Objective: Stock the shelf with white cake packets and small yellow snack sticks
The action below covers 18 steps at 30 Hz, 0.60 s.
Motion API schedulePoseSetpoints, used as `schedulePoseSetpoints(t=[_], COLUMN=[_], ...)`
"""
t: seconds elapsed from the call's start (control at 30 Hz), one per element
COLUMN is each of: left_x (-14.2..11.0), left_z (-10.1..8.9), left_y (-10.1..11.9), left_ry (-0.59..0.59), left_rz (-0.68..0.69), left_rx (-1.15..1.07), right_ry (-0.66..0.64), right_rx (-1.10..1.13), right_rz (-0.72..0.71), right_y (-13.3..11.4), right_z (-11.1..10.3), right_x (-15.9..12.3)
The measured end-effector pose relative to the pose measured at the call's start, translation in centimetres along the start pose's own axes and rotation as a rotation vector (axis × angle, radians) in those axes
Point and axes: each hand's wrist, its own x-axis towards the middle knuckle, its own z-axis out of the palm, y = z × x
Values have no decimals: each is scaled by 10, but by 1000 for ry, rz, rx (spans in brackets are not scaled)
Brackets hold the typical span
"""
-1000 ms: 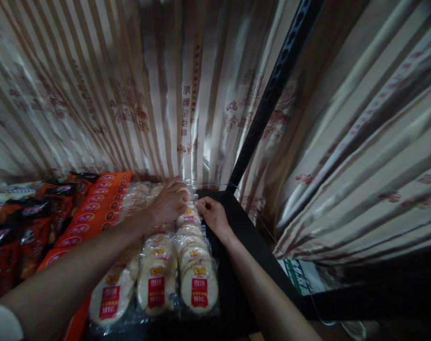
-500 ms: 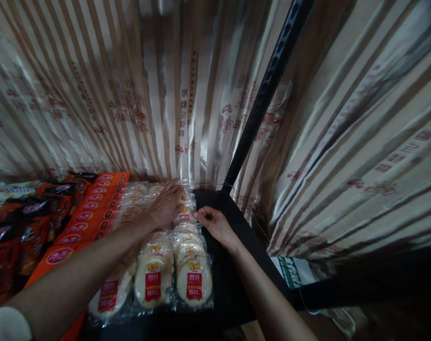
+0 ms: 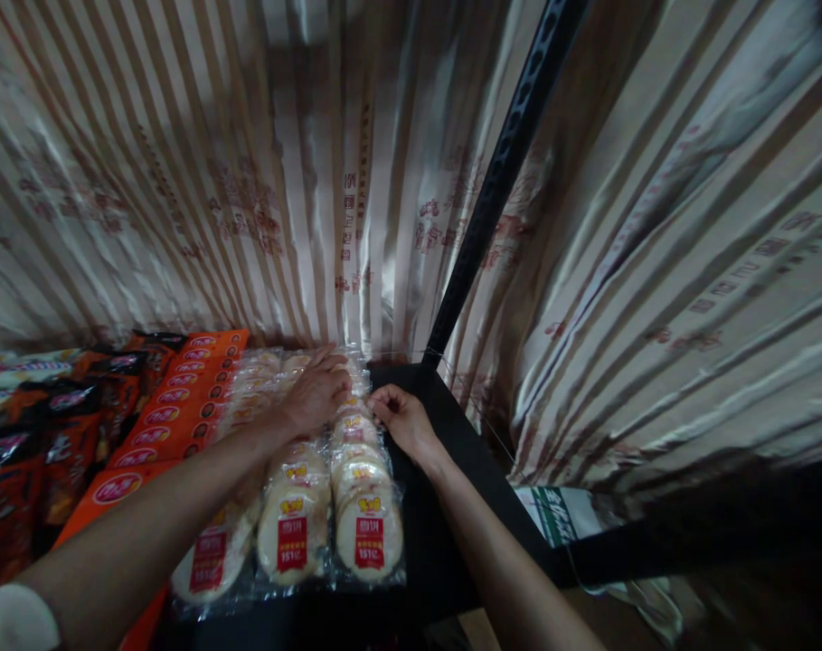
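Clear packs of round white rice crackers (image 3: 368, 533) with red and yellow labels stand in three rows on the black shelf (image 3: 444, 542). My left hand (image 3: 316, 395) reaches over the rows, its fingers curled on a rice cracker pack in the far part of the right-hand row. Beside that row's right side, my right hand (image 3: 407, 423) pinches the edge of the pack with thumb and forefinger. The held pack is partly hidden by my fingers. Another row of rice crackers (image 3: 292, 533) lies partly under my left forearm.
Orange snack packs (image 3: 170, 395) overlap in a row on the left, with dark and orange bags (image 3: 68, 434) beyond them. A black perforated post (image 3: 496, 185) rises at the shelf's far corner. Pleated printed curtains (image 3: 302, 181) hang behind. A white and green bag (image 3: 560, 515) lies low on the right.
My right hand has shifted slightly away from me and left, closer against the pack's edge. My left hand has moved very little; the rows stay in place.
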Motion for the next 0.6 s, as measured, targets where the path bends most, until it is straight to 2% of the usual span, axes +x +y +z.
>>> schedulePoseSetpoints(t=[0.33, 0.6], left_x=[-8, -8], left_z=[-9, -4], left_y=[7, 7], left_ry=[4, -18], left_rz=[17, -19], left_rx=[-30, -7], right_ry=[86, 109], right_rx=[-66, -103], right_rz=[-29, -39], right_y=[7, 1], right_z=[5, 2], right_x=[0, -6])
